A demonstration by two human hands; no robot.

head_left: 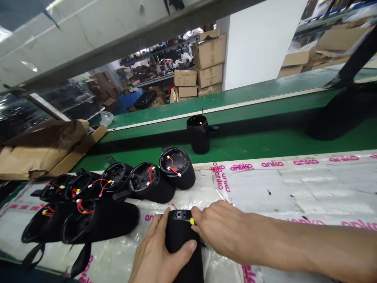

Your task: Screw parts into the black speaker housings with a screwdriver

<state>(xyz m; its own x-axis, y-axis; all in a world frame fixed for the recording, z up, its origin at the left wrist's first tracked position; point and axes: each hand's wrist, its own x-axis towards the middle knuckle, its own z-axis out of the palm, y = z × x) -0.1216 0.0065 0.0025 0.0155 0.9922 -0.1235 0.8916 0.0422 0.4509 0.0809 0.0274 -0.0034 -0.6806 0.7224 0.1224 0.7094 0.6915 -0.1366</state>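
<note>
A black fabric-covered cylindrical speaker housing (182,236) is near the bottom middle, its rim with small round holes facing up. My left hand (163,247) is wrapped around its left side, thumb across the front. At the rim's right, my right hand (218,226) pinches a small yellow connector (192,221) between thumb and fingers. A short red wire (174,206) pokes up behind the rim. To the left lie several similar black housings (151,184), open ends showing red wires with yellow and white plugs. Inside the held housing is hidden from this angle.
Another housing (198,135) stands upright on the green conveyor belt (250,137) beyond the work surface. Plastic sheeting with pink print (259,188) covers the table. A torn cardboard box (67,153) sits at left. Overhead runs a grey beam (97,43); stacked cartons (210,59) are behind.
</note>
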